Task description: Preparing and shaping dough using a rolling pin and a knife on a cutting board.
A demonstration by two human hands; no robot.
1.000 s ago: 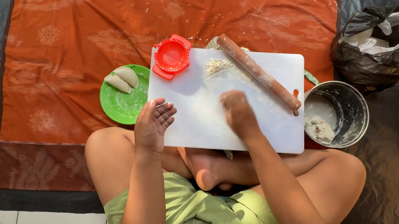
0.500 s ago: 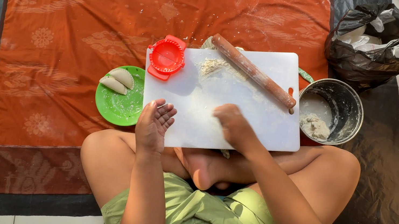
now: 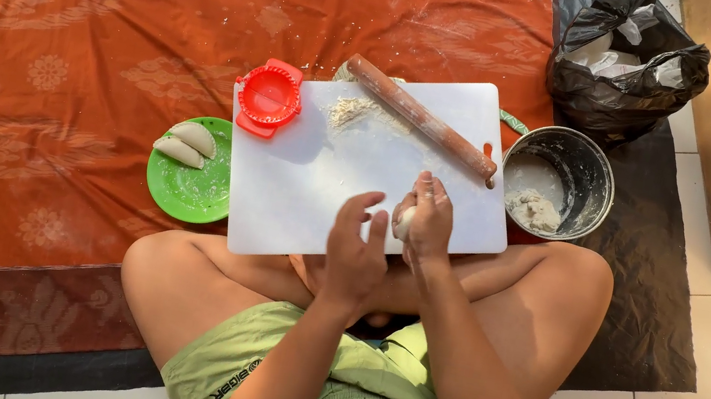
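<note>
Head view, seated person on a tiled floor. The right hand pinches a small pale dough lump between fingers and thumb, low and right of centre in the frame, above the near edge of the white cutting board; the lump is mostly hidden by the fingers, so its long axis cannot be told. The left hand is beside it, fingers spread and loosely curled, holding nothing. A wooden rolling pin lies diagonally, upper left to lower right, across the board's far side. An orange patterned cloth over dark sheeting covers the floor.
</note>
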